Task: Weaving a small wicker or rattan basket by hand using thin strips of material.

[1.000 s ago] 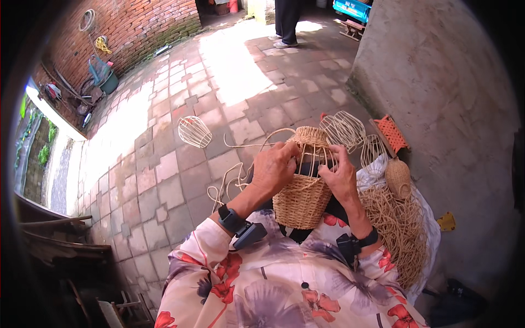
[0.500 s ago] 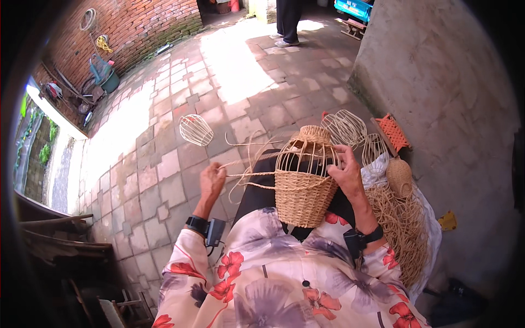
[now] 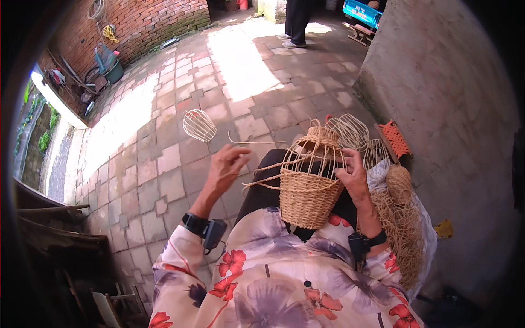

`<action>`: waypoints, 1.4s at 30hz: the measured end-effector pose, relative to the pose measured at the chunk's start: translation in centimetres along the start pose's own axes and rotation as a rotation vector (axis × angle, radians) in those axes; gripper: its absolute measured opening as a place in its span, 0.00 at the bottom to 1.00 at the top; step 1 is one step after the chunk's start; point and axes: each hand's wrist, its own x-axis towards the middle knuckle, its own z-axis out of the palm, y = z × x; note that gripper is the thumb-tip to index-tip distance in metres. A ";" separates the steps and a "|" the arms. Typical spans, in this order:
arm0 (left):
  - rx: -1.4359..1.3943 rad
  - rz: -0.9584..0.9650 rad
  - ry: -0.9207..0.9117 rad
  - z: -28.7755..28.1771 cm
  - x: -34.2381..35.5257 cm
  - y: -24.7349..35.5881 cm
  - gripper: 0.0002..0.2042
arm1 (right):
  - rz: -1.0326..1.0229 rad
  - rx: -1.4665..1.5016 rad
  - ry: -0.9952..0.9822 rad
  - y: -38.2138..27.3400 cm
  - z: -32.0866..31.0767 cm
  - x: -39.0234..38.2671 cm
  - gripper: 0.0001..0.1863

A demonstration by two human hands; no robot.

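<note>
A partly woven straw-coloured basket (image 3: 309, 198) rests on my lap, its lower body tightly woven. Bare ribs (image 3: 306, 158) rise from that band to a woven neck (image 3: 322, 133). My right hand (image 3: 354, 174) is closed on the ribs at the right side. To the left of the basket, my left hand (image 3: 227, 165) is raised with its fingers apart and nothing in them. Loose twisted cords (image 3: 263, 181) trail from the basket's left side across my dark-trousered thigh, apart from the left hand.
A pale wire frame (image 3: 199, 126) and a thin strand (image 3: 257, 142) lie on the paving. At right are more wire frames (image 3: 349, 132), an orange perforated block (image 3: 395, 140), a woven piece (image 3: 398, 183) and piled cord (image 3: 402, 235) on white sacking. Someone in dark trousers (image 3: 297, 22) stands far off.
My left hand has let go of the cords and moved right and slightly up. The cords have dropped closer to the basket. My right hand stays on the ribs.
</note>
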 end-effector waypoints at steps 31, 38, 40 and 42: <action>-0.850 -0.309 -0.387 6.0 3.7 4.9 0.08 | 0.032 0.125 -0.125 -0.1 -0.2 0.3 0.30; -0.560 -0.469 -0.012 -0.5 -0.2 -8.9 0.06 | 0.015 0.303 -0.155 1.9 -0.9 1.1 0.29; -0.305 -0.527 0.203 -4.4 -2.8 -15.3 0.06 | 0.058 0.276 -0.195 1.1 -1.1 0.8 0.29; -0.091 -0.646 0.328 -8.1 -4.8 -19.3 0.07 | 0.073 0.298 -0.186 1.2 -1.4 0.7 0.29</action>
